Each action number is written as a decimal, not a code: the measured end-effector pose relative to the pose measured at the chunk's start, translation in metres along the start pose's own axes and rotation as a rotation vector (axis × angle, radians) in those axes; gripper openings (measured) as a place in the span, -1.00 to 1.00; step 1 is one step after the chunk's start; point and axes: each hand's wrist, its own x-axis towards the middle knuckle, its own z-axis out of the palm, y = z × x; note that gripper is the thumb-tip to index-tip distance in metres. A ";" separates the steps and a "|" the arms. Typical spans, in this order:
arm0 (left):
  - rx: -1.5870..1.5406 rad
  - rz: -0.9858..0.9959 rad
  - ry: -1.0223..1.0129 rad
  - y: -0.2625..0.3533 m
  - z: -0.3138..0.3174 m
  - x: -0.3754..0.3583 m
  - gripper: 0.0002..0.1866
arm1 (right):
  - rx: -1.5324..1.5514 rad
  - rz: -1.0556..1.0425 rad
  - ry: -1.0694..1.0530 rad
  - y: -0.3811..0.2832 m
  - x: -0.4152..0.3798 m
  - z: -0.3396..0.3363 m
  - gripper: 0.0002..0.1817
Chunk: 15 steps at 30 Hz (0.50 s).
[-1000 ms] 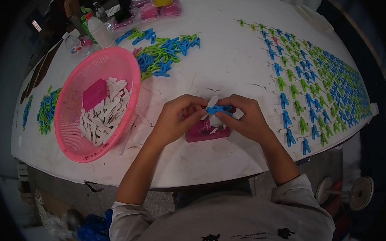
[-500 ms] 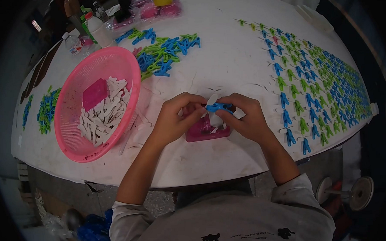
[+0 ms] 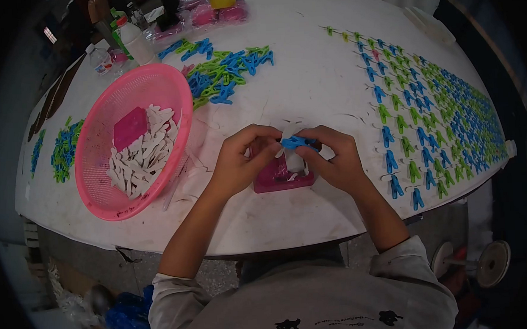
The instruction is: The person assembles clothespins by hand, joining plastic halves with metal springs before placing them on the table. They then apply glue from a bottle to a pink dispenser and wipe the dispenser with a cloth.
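Observation:
A blue clothespin (image 3: 296, 142) is held between my two hands over a small dark-pink tray (image 3: 270, 185). My right hand (image 3: 336, 155) grips its right end between thumb and bent forefinger. From the left, my left hand (image 3: 246, 152) pinches a thin white strip (image 3: 291, 129) at the clothespin's left end. Part of the strip sticks up above the clothespin; the rest is partly covered by my fingers. Inside the tray lie a white piece (image 3: 295, 162) and small white scraps.
Left of my hands stands a pink basket (image 3: 89, 188) with white strips (image 3: 138, 165) and a dark-pink box (image 3: 130, 127). Loose blue and green clothespins (image 3: 229, 71) lie behind. Rows of clothespins (image 3: 446, 119) cover the right side. Bottles (image 3: 135, 43) stand back left.
The blue clothespin has turned and tilted slightly in my fingers, and the white strip's upper end has shifted a little. Both hands stay in nearly the same place.

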 end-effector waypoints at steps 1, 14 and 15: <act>-0.018 -0.009 0.001 0.000 0.000 0.000 -0.78 | 0.001 -0.001 0.003 0.001 0.000 0.000 -0.74; -0.123 -0.038 0.000 -0.001 0.001 0.001 -0.77 | 0.026 0.021 0.019 0.003 -0.001 0.002 -0.73; -0.123 -0.038 0.000 -0.002 0.002 0.000 -0.77 | 0.026 0.021 0.020 0.003 -0.001 0.002 -0.73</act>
